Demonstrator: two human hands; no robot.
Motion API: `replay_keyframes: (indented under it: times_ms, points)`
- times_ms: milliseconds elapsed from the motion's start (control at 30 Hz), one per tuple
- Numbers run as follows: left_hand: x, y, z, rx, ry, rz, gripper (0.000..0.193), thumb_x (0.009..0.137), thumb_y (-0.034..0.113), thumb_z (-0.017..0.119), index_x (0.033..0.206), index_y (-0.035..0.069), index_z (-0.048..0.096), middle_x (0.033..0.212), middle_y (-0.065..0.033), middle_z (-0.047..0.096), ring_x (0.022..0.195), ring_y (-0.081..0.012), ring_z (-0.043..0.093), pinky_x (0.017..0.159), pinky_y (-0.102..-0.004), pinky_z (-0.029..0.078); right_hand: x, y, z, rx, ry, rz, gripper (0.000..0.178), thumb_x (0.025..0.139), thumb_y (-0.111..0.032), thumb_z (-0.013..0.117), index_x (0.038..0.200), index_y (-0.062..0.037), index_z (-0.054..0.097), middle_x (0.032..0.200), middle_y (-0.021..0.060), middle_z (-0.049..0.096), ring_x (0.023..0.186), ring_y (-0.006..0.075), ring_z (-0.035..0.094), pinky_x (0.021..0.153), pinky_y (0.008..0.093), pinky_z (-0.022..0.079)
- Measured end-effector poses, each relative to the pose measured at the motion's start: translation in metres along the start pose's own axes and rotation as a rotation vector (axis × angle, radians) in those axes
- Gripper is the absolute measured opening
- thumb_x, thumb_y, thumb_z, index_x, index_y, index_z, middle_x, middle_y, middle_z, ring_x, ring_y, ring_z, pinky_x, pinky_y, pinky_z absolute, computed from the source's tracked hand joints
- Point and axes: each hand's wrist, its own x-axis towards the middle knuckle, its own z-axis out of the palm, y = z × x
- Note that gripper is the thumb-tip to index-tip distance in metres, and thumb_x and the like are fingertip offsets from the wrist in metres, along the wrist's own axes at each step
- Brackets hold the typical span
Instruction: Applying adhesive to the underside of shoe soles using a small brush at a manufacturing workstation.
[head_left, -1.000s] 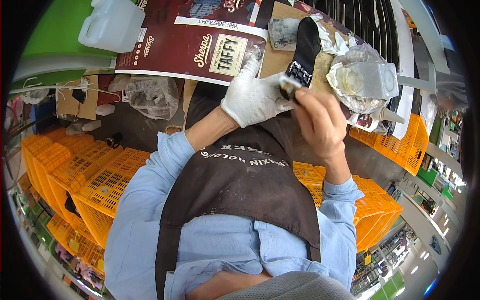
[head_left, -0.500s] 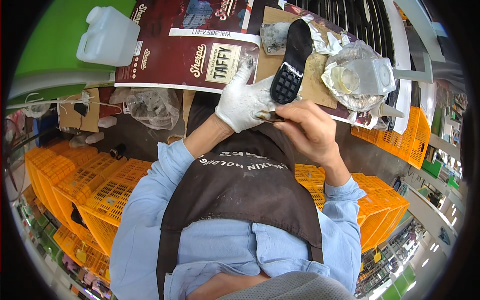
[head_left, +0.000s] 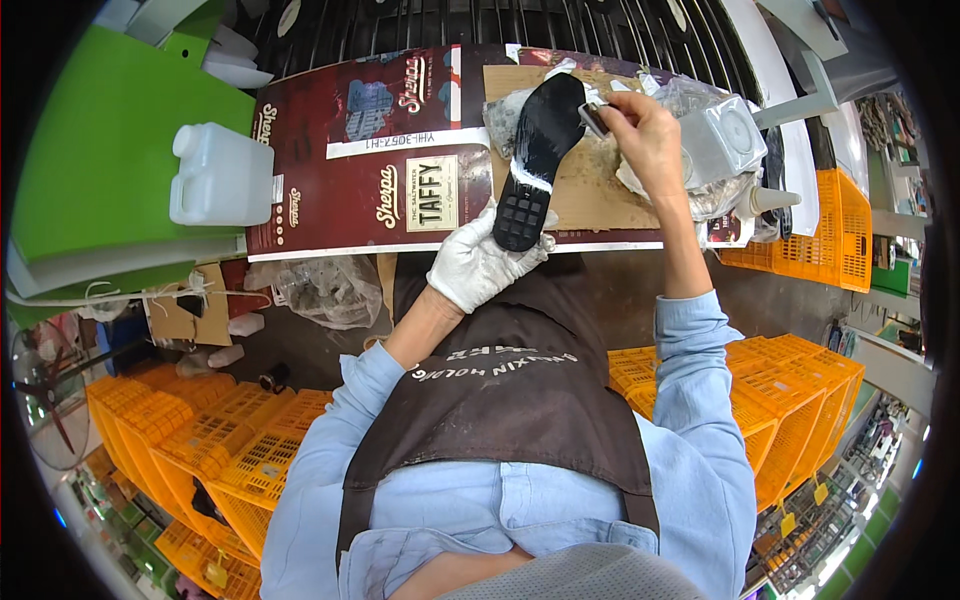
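A black shoe sole (head_left: pixel 540 130) points away from me, its gridded heel end nearest. My left hand (head_left: pixel 480 262), in a white glove, grips the sole at the heel. A white band crosses its middle, and wet-looking white streaks run along the front edge. In my bare right hand (head_left: pixel 648 140) is a small dark flat tool (head_left: pixel 594 121), pinched between thumb and fingers. That tool is at the right edge of the sole's front part; whether it touches cannot be told. Behind the sole lies a greyish block (head_left: pixel 503 120), partly hidden.
A clear square bottle (head_left: pixel 722 140) lies on crumpled plastic at right, with a pale nozzle (head_left: pixel 775 200) beside it. Brown cardboard (head_left: pixel 590 195) lies under the work. A white jug (head_left: pixel 222 175) stands left. Orange crates (head_left: pixel 800 400) flank me; black rods (head_left: pixel 560 25) run behind.
The sole has turned slightly and moved left and nearer, now held at the heel. My right hand has gone from near the heel up to the front part. White streaks show there now.
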Motion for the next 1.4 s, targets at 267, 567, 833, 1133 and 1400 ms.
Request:
replay_keyframes:
  times_ms: [267, 567, 833, 1133, 1400]
  points:
    - [0.000, -0.003, 0.003, 0.046, -0.030, 0.028, 0.044, 0.101, 0.024, 0.039, 0.141, 0.006, 0.038, 0.138, -0.0301, 0.041, 0.117, -0.0449, 0.049, 0.100, -0.0544, 0.044, 0.001, 0.011, 0.003, 0.016, -0.157, -0.171, 0.023, 0.086, -0.011, 0.067, 0.101, 0.0060, 0.068, 0.084, 0.0112, 0.071, 0.077, 0.0118, 0.066, 0.071, 0.0234, 0.052]
    - [-0.005, -0.001, 0.002, 0.088, -0.039, 0.062, 0.044, 0.099, 0.023, 0.042, 0.140, 0.006, 0.039, 0.131, -0.0251, 0.048, 0.113, -0.0450, 0.052, 0.094, -0.0539, 0.047, 0.021, 0.028, 0.006, 0.061, -0.217, -0.282, 0.020, 0.085, -0.009, 0.068, 0.101, 0.0027, 0.069, 0.087, 0.0115, 0.071, 0.075, 0.0138, 0.067, 0.072, 0.0262, 0.053]
    - [-0.023, 0.002, 0.006, 0.013, 0.064, 0.098, 0.043, 0.097, 0.027, 0.047, 0.134, 0.005, 0.046, 0.128, -0.0224, 0.051, 0.107, -0.0413, 0.055, 0.090, -0.0555, 0.047, 0.048, 0.047, 0.012, 0.371, -0.370, -0.178, 0.023, 0.084, -0.012, 0.070, 0.101, 0.0030, 0.069, 0.082, 0.0102, 0.071, 0.071, 0.0126, 0.066, 0.066, 0.0266, 0.053]
    - [-0.038, 0.002, 0.019, -0.025, -0.035, 0.132, 0.041, 0.095, 0.026, 0.047, 0.127, 0.000, 0.052, 0.126, -0.0204, 0.056, 0.105, -0.0361, 0.058, 0.088, -0.0526, 0.049, 0.064, 0.042, 0.019, 0.206, -0.204, -0.297, 0.019, 0.082, -0.012, 0.068, 0.096, 0.0008, 0.071, 0.078, 0.0121, 0.071, 0.067, 0.0152, 0.067, 0.063, 0.0269, 0.052]
    - [-0.045, 0.007, 0.016, -0.027, -0.046, 0.193, 0.042, 0.094, 0.025, 0.050, 0.125, -0.003, 0.052, 0.122, -0.0216, 0.057, 0.100, -0.0372, 0.060, 0.084, -0.0506, 0.051, 0.074, 0.036, 0.032, 0.470, -0.510, -0.194, 0.021, 0.083, -0.013, 0.069, 0.099, 0.0022, 0.070, 0.083, 0.0126, 0.071, 0.073, 0.0104, 0.066, 0.066, 0.0255, 0.052]
